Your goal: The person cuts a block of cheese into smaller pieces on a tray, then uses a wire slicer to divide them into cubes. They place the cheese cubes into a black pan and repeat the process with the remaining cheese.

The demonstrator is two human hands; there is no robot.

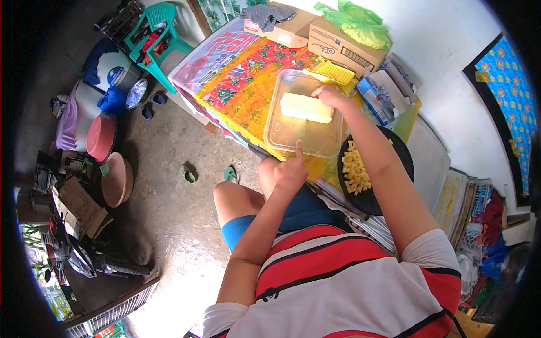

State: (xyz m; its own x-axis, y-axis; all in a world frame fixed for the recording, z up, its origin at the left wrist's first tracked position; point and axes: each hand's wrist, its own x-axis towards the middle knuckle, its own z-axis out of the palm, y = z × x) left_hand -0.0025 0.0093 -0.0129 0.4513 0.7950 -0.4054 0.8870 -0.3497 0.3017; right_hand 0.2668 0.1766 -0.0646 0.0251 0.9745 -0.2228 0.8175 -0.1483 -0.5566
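Note:
A clear plastic container (293, 132) lies on the colourful tablecloth, with a pale yellow block (306, 107) inside it. My left hand (291, 169) is at the container's near edge, its forefinger pointing up against the rim, the other fingers curled. My right hand (329, 97) rests on the far end of the block, fingers closed around its end. A black pan (394, 155) holding small yellow cubes (355, 169) sits to the right, under my right forearm.
Cardboard boxes (344, 48) and a green plastic bag (358, 25) stand at the table's far end. A yellow grater-like tool (335, 71) lies beyond the container. On the floor to the left are a teal chair (155, 34), basins (104, 138) and slippers (189, 173).

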